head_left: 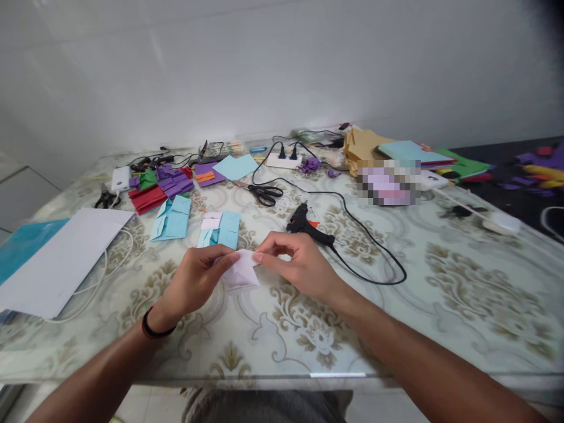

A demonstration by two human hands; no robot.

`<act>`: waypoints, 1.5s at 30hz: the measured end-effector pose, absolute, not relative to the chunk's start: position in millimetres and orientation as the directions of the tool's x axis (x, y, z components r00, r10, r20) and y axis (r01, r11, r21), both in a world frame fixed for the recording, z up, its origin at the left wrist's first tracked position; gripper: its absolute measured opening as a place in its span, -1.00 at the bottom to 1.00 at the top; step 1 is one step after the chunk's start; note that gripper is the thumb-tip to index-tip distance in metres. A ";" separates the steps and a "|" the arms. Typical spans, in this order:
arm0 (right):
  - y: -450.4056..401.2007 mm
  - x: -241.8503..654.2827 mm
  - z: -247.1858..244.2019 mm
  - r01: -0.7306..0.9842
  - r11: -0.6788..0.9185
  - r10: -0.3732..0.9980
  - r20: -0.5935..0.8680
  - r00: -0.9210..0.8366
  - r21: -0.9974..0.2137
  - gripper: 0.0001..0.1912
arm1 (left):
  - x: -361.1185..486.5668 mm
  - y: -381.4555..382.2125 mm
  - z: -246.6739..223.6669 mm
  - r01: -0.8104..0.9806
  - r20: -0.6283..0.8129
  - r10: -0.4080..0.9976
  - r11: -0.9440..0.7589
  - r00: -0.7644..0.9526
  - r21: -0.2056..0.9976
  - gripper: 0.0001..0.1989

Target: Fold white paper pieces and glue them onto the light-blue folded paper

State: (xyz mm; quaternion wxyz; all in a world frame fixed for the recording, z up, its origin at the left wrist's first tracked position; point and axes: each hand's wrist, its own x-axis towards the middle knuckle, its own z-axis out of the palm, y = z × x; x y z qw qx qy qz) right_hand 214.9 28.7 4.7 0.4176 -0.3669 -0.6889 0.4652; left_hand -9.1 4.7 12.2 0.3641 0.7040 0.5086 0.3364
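Left hand (pixel 200 279): pinching the small white folded paper (pixel 241 271), closed
Right hand (pixel 299 263): pinching its other side, closed
White paper: one, above the table
Black glue gun (pixel 309 226): one

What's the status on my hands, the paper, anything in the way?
Left hand, right hand: both pinching pale paper. Glue gun close beyond right hand.

A narrow black wristband (pixel 150 330), reddish along part of its edge, circles the left wrist (pixel 165 314); both forearms (pixel 423 358) are bare. Grey clothing (pixel 264 408) shows at the near edge, darker toward the right; its details are blurred.
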 end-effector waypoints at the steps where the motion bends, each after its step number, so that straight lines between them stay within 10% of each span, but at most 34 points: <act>1: 28.7 214.3 4.3 0.119 0.298 0.891 0.231 -0.391 -0.947 -0.84 | -8.1 4.4 10.3 0.468 0.096 0.961 -0.213 0.261 0.858 -0.66; 45: 20.2 204.6 1.3 0.225 0.361 0.863 0.232 -0.450 -0.905 -0.91 | -4.4 2.8 0.0 0.259 0.073 0.939 -0.167 0.338 0.951 -0.78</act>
